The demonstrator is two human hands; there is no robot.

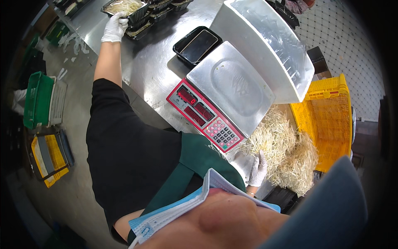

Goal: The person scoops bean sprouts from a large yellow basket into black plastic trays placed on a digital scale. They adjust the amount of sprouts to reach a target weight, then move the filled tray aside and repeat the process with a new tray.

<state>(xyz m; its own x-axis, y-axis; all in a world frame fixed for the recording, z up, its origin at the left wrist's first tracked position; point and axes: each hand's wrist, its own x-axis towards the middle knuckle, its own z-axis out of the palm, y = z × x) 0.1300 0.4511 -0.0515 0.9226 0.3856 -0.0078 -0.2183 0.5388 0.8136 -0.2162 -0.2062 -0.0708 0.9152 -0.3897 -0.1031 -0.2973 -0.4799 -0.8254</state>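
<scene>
At the upper left, my left hand in a white glove grips the near edge of a black plastic tray of bean sprouts, on top of stacked trays. My right hand, also gloved, rests by the near side of a large heap of bean sprouts, its fingers extended and holding nothing visible. Between the hands stands a red digital scale with a bare steel pan; its display is lit. An empty black plastic tray sits beyond the scale, touching or close to the pan's corner.
A white bin of clear plastic lids or bags stands behind the scale. A yellow plastic crate lies beyond the heap. More filled black trays stand along the steel table. Green and yellow crates are on the floor at left.
</scene>
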